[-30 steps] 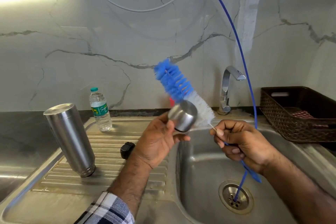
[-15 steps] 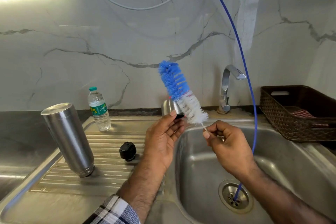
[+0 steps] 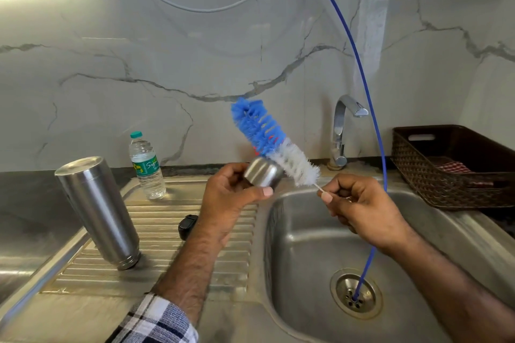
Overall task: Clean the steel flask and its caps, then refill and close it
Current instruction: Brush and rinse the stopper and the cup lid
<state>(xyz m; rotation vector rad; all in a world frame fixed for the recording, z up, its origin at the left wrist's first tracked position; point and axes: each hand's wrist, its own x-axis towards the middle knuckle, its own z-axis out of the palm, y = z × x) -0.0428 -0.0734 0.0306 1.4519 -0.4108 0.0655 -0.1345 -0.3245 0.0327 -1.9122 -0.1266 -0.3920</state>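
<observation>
The steel flask stands upside down on the ribbed drainboard at the left. My left hand grips the steel outer cap above the drainboard's right edge. My right hand pinches the thin wire handle of a blue and white bottle brush, whose white bristles touch the cap's right side. The black inner cap lies on the drainboard, partly hidden behind my left wrist.
A small plastic water bottle stands at the back of the drainboard. A steel sink has a tap behind it, and a thin blue tube runs down into the drain. A brown basket sits right.
My left hand brought the steel cap back up from the drainboard's far edge against the brush. My right hand moved slightly right with the brush.
</observation>
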